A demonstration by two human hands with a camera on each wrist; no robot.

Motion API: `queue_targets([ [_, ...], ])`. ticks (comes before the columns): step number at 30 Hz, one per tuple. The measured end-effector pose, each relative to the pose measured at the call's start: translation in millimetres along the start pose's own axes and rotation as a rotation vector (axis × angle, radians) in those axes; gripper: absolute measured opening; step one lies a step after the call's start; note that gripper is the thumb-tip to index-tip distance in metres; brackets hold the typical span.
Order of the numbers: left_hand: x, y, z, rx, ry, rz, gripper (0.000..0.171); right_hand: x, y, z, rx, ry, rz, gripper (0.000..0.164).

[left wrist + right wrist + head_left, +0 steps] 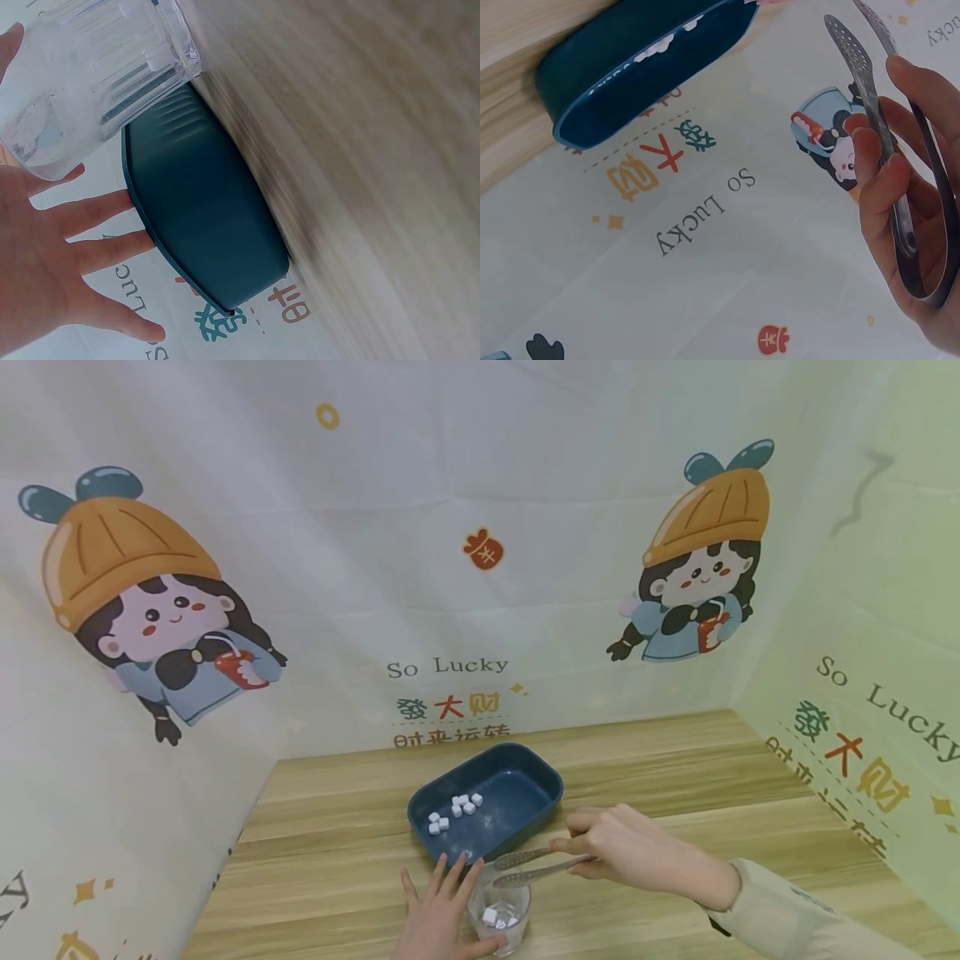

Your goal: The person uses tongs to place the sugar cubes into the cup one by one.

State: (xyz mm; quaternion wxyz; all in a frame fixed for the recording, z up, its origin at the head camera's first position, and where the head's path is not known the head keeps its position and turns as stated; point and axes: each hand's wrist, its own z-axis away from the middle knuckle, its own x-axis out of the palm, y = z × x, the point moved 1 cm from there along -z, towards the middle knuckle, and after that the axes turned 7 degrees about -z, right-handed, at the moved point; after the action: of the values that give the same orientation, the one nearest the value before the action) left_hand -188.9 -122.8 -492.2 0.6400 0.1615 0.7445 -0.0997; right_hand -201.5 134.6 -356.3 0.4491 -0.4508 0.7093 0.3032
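My right hand point(626, 843) grips metal tongs point(862, 75) with perforated tips. In the head view, the tips are apart over a clear glass point(517, 935) that holds several white cubes point(490, 916). Nothing shows between the tips in the right wrist view. My left hand point(435, 918) has its fingers spread and straight, the fingertips at the near rim of a dark blue tray point(517, 839). Its thumb lies against the side of the glass in the head view. Several more white cubes point(462, 802) sit in the left half of the tray.
Under everything is a wood-grain table point(330, 852). A printed white cloth point(555, 610) rises behind the tray and on both sides. The tray stands just beyond the glass.
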Motion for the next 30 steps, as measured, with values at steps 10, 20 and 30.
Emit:
queue_targets([
  [10, -0.3, 0.3, 0.1, -0.005, 0.013, 0.01, 0.09, -3.4, 2.4, 0.6, 0.011, 0.044, -0.052, 0.031],
  [20, -0.1, -0.4, 0.0, 0.0, 0.024, 0.016, 0.091, -6.0, 10.0, 0.4, 0.014, 0.099, -0.035, 0.033],
  [30, 0.1, -0.1, 0.3, 0.01, 0.034, 0.018, 0.092, -10.0, 22.2, -3.1, 0.03, 0.152, -0.019, 0.037],
])
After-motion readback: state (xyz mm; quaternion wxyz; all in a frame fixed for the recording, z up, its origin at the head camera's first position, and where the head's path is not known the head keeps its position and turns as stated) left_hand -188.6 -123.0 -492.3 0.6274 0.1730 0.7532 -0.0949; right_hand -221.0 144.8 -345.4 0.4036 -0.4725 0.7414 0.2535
